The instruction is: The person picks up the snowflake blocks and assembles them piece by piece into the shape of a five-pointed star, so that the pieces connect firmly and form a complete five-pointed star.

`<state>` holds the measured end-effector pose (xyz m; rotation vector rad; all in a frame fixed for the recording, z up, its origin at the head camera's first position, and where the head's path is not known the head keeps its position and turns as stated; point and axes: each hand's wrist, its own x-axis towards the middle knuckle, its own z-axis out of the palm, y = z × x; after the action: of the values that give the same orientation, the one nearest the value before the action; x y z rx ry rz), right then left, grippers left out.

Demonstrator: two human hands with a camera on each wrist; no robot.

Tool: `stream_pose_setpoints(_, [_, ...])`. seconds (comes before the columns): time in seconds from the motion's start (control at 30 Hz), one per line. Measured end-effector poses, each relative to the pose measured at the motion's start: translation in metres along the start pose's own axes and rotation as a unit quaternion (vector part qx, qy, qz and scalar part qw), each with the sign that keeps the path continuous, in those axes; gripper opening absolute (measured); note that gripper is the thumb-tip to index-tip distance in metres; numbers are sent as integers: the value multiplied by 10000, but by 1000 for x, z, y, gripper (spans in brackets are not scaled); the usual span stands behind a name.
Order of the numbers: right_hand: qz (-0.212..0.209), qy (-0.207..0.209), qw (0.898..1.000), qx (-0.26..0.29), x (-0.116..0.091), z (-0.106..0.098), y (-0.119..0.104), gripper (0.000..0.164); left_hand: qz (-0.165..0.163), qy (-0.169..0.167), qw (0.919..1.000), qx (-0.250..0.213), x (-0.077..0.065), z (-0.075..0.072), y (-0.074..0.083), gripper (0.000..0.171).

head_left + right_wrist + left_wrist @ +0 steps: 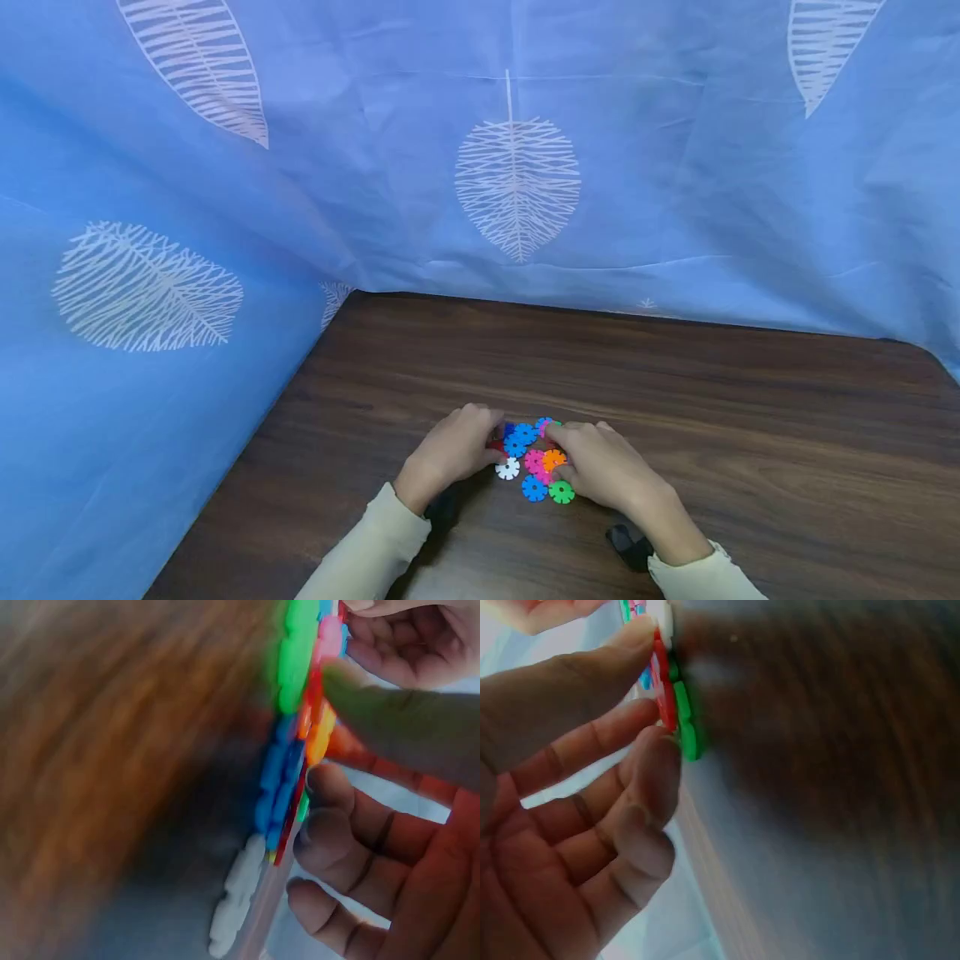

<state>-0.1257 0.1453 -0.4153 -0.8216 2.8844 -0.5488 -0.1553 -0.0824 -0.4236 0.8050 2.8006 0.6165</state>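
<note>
Head view: a cluster of notched plastic discs (533, 459) lies on a dark wood-grain table (750, 400), with the orange disc (554, 459) as point of reference. Pink discs (534, 462) adjoin its left and near sides. Just nearer the wearer lies a green disc (561, 492), and to the near left a blue disc (534, 488). Farther left of the orange disc is a white disc (507, 469); to its far left, light-blue discs (515, 446) overlap, and past these shows a red disc (497, 447), partly covered by the left hand (453, 450). The left wrist view shows that hand's thumb and fingers at the red disc's edges; whether they pinch it cannot be told. To the right of the orange disc, the right hand (606, 462) touches the cluster with thumb and fingers parted; the right wrist view shows discs edge-on, in layers across this gap. The two hands are apart from each other. To the near right of the orange disc, by the right wrist, is a black object (630, 546). Well beyond the orange disc hangs a blue cloth (660, 192) with white leaf motifs (517, 192).
</note>
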Motion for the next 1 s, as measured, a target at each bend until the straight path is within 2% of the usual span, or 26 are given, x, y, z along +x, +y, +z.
stream_pose_setpoints(0.17, [-44, 95, 9999, 104, -3, 1, 5, 28, -164, -194, 9990, -365, 3, 4, 2, 27])
stream_pose_setpoints(0.27, [-142, 70, 9990, 410, -4, 0, 7, 32, -140, -406, 9974, -578, 3, 5, 1, 29])
stream_pose_setpoints(0.3, [-166, 69, 9985, 525, -4, -1, 7, 33, -78, -462, 9963, -721, 3, 5, 0, 29])
stream_pose_setpoints(0.37, [-272, 100, 9961, 833, -4, -5, 9, 30, 45, -613, 9888, -1360, 2, 1, -1, 25])
stream_pose_setpoints(0.4, [-356, 149, 9938, 1043, -4, -8, 9, 27, 97, -693, 9805, -1836, 2, -2, -1, 21])
stream_pose_setpoints(0.43, [-472, 260, 9907, 1249, -4, -10, 10, 25, 156, -776, 9680, -2380, 2, -5, -1, 15])
stream_pose_setpoints(0.47, [-589, 409, 9868, 1453, -3, -12, 10, 22, 232, -833, 9529, -2907, 2, -8, -1, 11])
stream_pose_setpoints(0.53, [-884, 778, 9766, 1799, -2, -16, 9, 17, 261, -923, 9159, -3899, 2, -14, 0, 7])
stream_pose_setpoints(0.57, [-1037, 974, 9705, 1945, -1, -17, 9, 16, 290, -927, 9014, -4220, 2, -16, 0, 11])
stream_pose_setpoints(0.63, [-1288, 1407, 9599, 2057, 0, -17, 9, 18, 293, -886, 8821, -4617, 2, -19, 1, 18])
stream_pose_setpoints(0.7, [-1397, 1691, 9534, 2073, 1, -17, 9, 20, 239, -829, 8714, -4829, 3, -20, 2, 21])
stream_pose_setpoints(0.8, [-1461, 1869, 9487, 2092, 1, -18, 10, 19, 231, -827, 8587, -5052, 4, -21, 5, 22])
stream_pose_setpoints(1.0, [-1544, 1834, 9418, 2357, 3, -16, 8, 22, 81, -777, 8368, -5419, 5, -15, 10, 21])
